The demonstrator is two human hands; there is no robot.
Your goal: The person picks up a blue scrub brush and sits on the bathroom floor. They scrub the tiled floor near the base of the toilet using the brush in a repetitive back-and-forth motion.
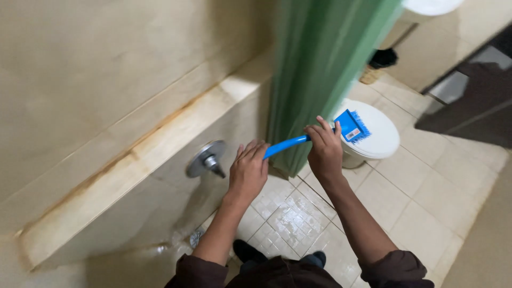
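Nearest the camera, two dark sleeves (397, 266) reach forward over the wet small-tiled floor (290, 216), where dark footwear (248, 250) shows just below. The left hand (248, 172) has its grip closed round the rear end of a blue scrub brush (320, 136), fingers curled over the handle. The right hand (324, 149) grips the same handle further along, just behind the head, fingers wrapped over the top. Held at two points like this, the brush is steadied, I judge, so that its head can be pressed with force. The head and its blue bristles (365, 128) hang in the air above the near edge of the white toilet lid (381, 133), touching nothing I can make out.

To the left, a round metal valve (205, 159) sticks out of the beige wall below a stained tiled ledge (160, 144). A green curtain (325, 58) hangs between the wet corner and the toilet. Beyond lie larger cream floor tiles (426, 181), a small dark object (383, 57) by the far wall, and a dark door (469, 101) at the right edge.
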